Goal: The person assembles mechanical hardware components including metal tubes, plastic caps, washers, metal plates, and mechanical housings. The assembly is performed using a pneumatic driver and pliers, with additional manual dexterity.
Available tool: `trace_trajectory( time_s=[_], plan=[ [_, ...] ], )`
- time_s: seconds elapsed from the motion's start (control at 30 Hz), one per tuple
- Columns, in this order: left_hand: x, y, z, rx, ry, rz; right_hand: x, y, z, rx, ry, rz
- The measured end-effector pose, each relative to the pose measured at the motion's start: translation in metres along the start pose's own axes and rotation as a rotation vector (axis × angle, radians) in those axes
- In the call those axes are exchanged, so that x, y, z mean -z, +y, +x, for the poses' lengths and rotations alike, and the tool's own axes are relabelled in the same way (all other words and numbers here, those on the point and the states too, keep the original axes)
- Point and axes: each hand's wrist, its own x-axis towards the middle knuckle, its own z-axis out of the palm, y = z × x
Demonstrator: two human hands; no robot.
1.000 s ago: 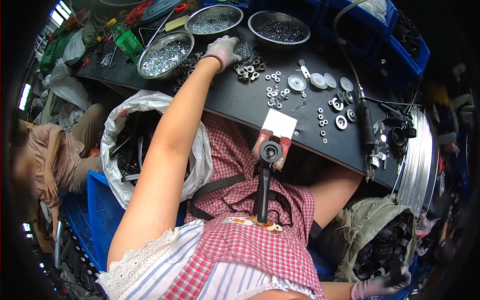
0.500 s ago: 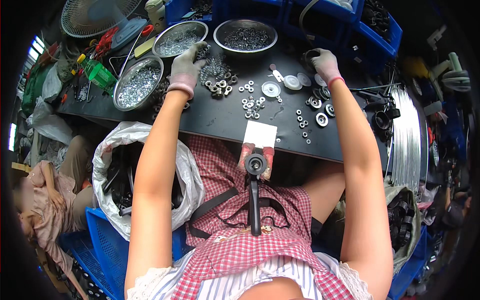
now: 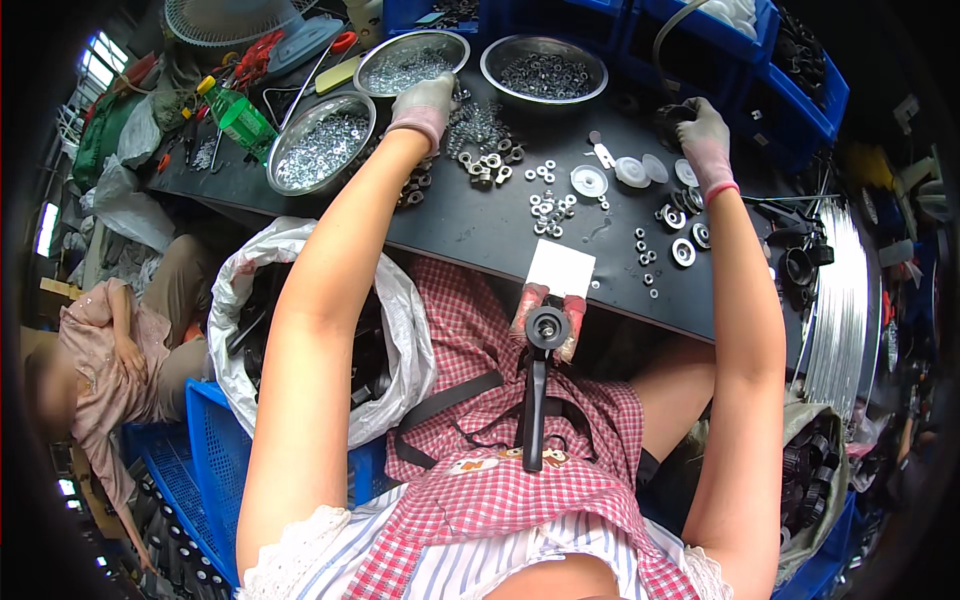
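My gloved left hand (image 3: 424,105) is at the near rim of a steel bowl of small shiny metal parts (image 3: 412,64). Its fingers are bunched together; what they hold, if anything, is hidden. Just right of it lies a loose heap of springs (image 3: 480,128), with thicker metal fittings (image 3: 490,165) in front. At the right, my gloved right hand (image 3: 706,140) grips a dark round part (image 3: 672,122) above the table. Near my lap stands a fixture with a black lever handle (image 3: 535,420), a round black knob (image 3: 547,327) and a white square plate (image 3: 561,267).
Two more steel bowls hold metal parts, one at left (image 3: 320,145) and one at the back (image 3: 545,70). White discs (image 3: 589,181) and small rings lie mid-table. Blue bins (image 3: 800,95) line the back. Metal rods (image 3: 838,300) stand right; a white sack (image 3: 225,330) is left. A seated person (image 3: 120,350) is further left.
The view has shifted, so the scene sits further right. My left hand has moved forward from beside the springs to the bowl's rim, its fingers drawn together. My right hand stays around the dark part.
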Motion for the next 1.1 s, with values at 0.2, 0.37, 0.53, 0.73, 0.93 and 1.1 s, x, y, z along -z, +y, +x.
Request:
trace_trajectory(
  time_s=[0.2,0.37,0.53,0.73,0.93,1.1],
  plan=[
    [0.026,0.040,-0.061,-0.157,0.259,-0.775,0.048,-0.017,-0.109,-0.200,-0.106,1.084],
    [0.041,0.089,-0.209,-0.300,-0.483,-1.663,0.046,-0.015,-0.218,-0.433,-0.466,1.510],
    [0.013,0.109,-0.258,-0.018,-0.274,-1.891,0.033,-0.044,-0.262,-0.379,-0.469,1.160],
    [0.011,0.122,-0.280,-0.120,0.086,-1.647,0.025,-0.052,-0.279,-0.455,-0.500,1.244],
    [0.008,0.112,-0.272,-0.200,0.035,-1.186,0.023,-0.055,-0.282,-0.590,-0.585,1.487],
    [0.002,0.110,-0.262,-0.392,0.303,-0.980,0.027,-0.062,-0.281,-0.429,-0.477,1.405]
  ],
)
